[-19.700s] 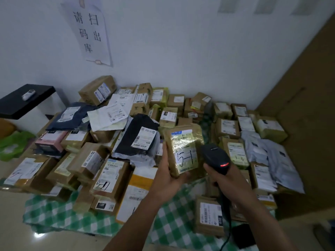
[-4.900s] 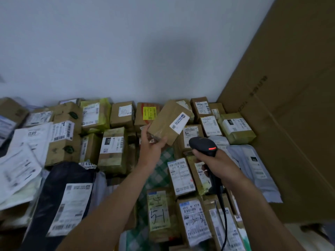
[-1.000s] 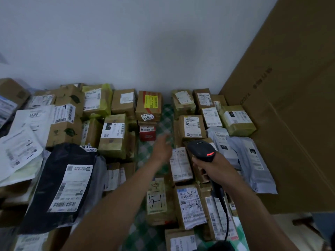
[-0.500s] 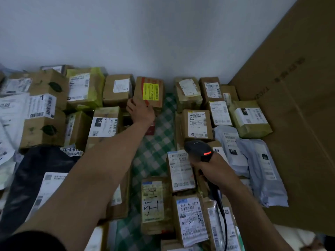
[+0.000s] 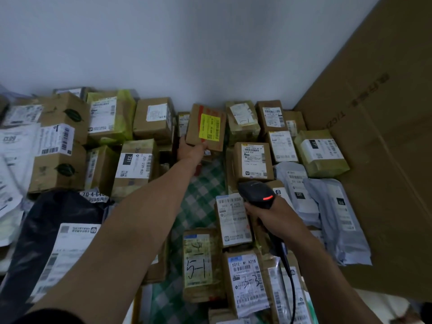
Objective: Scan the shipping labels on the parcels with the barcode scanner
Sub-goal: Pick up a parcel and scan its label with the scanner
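Presently gripping yellow-labelled box (image 5: 207,127) by its lower edge with left hand (image 5: 191,149), near the wall (image 5: 210,54), label facing up, presumably for scanning; clutching scanner (image 5: 257,194) in right hand (image 5: 272,215), poised over nearer parcels (image 5: 233,222).

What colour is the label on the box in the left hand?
Yellow; the label shows best in the head view.
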Tool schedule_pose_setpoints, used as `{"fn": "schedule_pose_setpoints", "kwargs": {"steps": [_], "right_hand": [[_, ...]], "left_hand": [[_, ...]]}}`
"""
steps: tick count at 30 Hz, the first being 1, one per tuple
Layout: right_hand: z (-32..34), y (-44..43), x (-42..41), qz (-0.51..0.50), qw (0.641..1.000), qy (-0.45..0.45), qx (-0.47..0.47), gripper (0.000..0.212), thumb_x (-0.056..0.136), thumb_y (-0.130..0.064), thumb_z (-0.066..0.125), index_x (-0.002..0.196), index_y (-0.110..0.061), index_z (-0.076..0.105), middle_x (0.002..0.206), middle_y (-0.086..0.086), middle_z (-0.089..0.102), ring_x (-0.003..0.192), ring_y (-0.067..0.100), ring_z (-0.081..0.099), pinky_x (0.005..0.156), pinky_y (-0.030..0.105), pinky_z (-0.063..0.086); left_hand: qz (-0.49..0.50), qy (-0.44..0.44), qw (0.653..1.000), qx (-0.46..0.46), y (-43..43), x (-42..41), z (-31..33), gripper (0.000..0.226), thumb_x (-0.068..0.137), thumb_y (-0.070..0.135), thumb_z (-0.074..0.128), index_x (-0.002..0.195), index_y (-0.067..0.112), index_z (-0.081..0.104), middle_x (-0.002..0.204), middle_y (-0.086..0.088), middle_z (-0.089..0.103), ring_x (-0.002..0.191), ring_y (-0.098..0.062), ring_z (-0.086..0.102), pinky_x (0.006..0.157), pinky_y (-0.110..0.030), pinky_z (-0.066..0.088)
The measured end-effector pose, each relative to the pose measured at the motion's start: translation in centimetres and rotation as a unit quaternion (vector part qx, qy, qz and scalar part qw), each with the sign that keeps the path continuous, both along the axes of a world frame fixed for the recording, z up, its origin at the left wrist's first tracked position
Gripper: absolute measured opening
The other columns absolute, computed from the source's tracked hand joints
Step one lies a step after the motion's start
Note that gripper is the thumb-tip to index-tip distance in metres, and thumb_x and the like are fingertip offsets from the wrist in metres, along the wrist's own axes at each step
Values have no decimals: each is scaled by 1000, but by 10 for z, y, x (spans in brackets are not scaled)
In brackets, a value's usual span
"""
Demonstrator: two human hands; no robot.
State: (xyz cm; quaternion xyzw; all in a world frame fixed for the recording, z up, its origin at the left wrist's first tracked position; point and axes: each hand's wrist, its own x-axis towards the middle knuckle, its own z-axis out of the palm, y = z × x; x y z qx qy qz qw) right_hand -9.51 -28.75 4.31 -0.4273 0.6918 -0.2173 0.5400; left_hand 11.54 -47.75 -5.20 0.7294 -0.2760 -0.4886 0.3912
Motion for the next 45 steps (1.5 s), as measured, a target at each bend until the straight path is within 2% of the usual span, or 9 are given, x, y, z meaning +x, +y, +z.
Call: {"fn": "schedule_pose_setpoints", "kwargs": {"steps": [8,11,15,20,23,29,34,37,45], "right_hand": [[19,12,2,-8,999,-24,-26,16,94,-29,74,110,-28,70,93,3,77,64,2,69,60,23,57],[26,21,4,-15,999,-25,-46,13,93,-31,76,104,-36,70,94,3,78,76,12,69,77,36,59],[36,35,8,-25,995,-46,-80,16,93,-33,76,108,-33,71,93,1,79,74,12,70,72,33,56],[55,60,17,-70,980,-100,-157,26,94,-26,75,114,-39,66,99,-18,74,78,-12,67,55,9,49],[60,73,21,-109,971,-91,-189,32,92,-34,77,122,-37,67,103,-17,76,91,-2,70,77,25,58],[62,101,26,-85,976,-22,-198,61,66,-56,81,122,-39,67,104,-16,77,99,10,72,96,50,57],[68,119,29,-66,974,11,-214,46,84,-26,84,121,-40,60,108,-19,69,103,3,64,87,30,53],[69,124,28,-37,973,-2,-226,44,88,-20,81,122,-37,60,108,-21,67,100,-6,60,79,17,46],[81,133,25,-7,975,49,-218,26,86,-28,82,105,-36,67,86,-11,76,76,-2,70,75,32,58]], "left_hand": [[68,-3,993,-96,46,6,42,73,96,14,70,157,32,35,156,-12,35,135,-29,47,98,-32,45],[57,35,988,-138,77,11,60,75,94,15,72,156,33,36,153,-7,42,130,-21,47,99,-35,43],[21,141,978,-150,138,6,85,88,86,14,78,156,43,32,147,6,55,136,-21,50,114,-56,40],[-18,273,948,-163,216,-8,103,92,88,-3,72,157,44,34,134,5,69,116,-16,69,100,-47,55],[-18,314,938,-147,247,-13,109,90,87,-5,72,155,44,38,126,6,73,118,-22,69,104,-49,54],[-63,233,961,-136,286,-6,109,91,80,7,84,147,53,43,131,8,69,119,-22,67,104,-56,52],[-108,94,981,-128,291,9,125,69,91,36,77,150,48,44,120,18,68,112,-10,67,100,-45,54],[-141,93,977,-133,283,25,134,64,94,31,75,149,44,47,123,11,72,110,-10,69,96,-35,56],[-262,-116,942,-175,242,64,179,77,94,21,75,158,35,35,145,12,53,125,-10,54,102,-33,47]]}}
